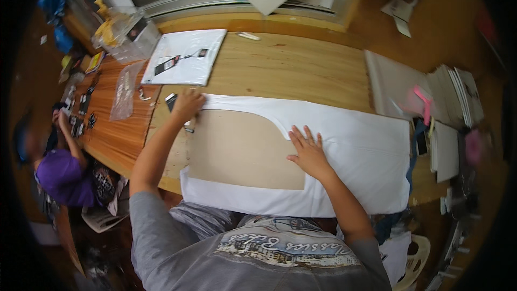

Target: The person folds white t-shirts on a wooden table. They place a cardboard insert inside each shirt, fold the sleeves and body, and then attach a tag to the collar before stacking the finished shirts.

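Item 1: white garment (350,151), apparently a T-shirt, lay spread flat across the wooden worktable (291,70) at the centre of the frame, reaching toward the right edge.

Item 2: brown cardboard folding board (242,153), rounded at its upper right corner, lay on top of the garment at centre left, its left edge at the cloth's left end.

Item 3: left hand (187,105), at upper centre left, rested on the top left corner of the garment beside the board, fingers curled down onto the cloth; whether it pinched the fabric could not be told. A small black tag (171,100) lay just beside it.

Item 4: right hand (308,151), at centre, lay flat with fingers spread apart, pressing the right edge of the board and the cloth next to it, gripping nothing.

Item 5: bagged white garment (186,56) with a hang tag, upper left of centre, apart from the hands.

Item 6: clear plastic bags (125,90), upper left. Stacked white sheets (458,91), far right.

Item 7: 1 other person in a purple top (62,175), lower left, at work on the table's left end.

Judged step: board being positioned and held on the garment before folding. The next move would seemingly call for keeping the board steady while cloth is brought over its edge without wrinkling.
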{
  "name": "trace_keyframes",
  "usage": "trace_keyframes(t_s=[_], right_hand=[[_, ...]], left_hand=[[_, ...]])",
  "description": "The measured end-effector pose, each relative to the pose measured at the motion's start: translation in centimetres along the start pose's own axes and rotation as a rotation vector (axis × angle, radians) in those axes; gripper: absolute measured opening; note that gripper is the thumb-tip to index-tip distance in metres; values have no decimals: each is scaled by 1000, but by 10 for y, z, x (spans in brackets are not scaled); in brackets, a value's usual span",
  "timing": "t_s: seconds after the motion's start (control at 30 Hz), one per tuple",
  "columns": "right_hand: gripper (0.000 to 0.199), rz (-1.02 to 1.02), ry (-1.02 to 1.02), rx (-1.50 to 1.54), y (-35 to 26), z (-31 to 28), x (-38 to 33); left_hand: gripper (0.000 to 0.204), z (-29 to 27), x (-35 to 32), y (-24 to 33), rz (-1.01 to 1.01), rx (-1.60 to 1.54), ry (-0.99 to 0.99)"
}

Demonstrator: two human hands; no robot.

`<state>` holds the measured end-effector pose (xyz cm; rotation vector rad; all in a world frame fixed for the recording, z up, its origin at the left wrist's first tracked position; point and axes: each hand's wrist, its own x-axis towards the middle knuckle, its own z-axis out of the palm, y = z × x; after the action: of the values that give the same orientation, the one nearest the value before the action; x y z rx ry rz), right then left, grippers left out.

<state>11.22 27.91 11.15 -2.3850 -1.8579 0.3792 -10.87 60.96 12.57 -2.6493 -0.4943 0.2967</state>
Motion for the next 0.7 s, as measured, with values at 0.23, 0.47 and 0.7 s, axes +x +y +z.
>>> trace_keyframes(t_s=[0.23,0.47,0.7], right_hand=[[56,103,325,-8,64,12,-47],[38,831,577,-182,263,4,-256],[12,1454,464,94,207,-29,-310]], left_hand=[[20,-47,-69,56,-224,-309,283],[5,-73,-195,192,-254,-1806,-804],[30,-37,-218,291,-600,-2190,-204]])
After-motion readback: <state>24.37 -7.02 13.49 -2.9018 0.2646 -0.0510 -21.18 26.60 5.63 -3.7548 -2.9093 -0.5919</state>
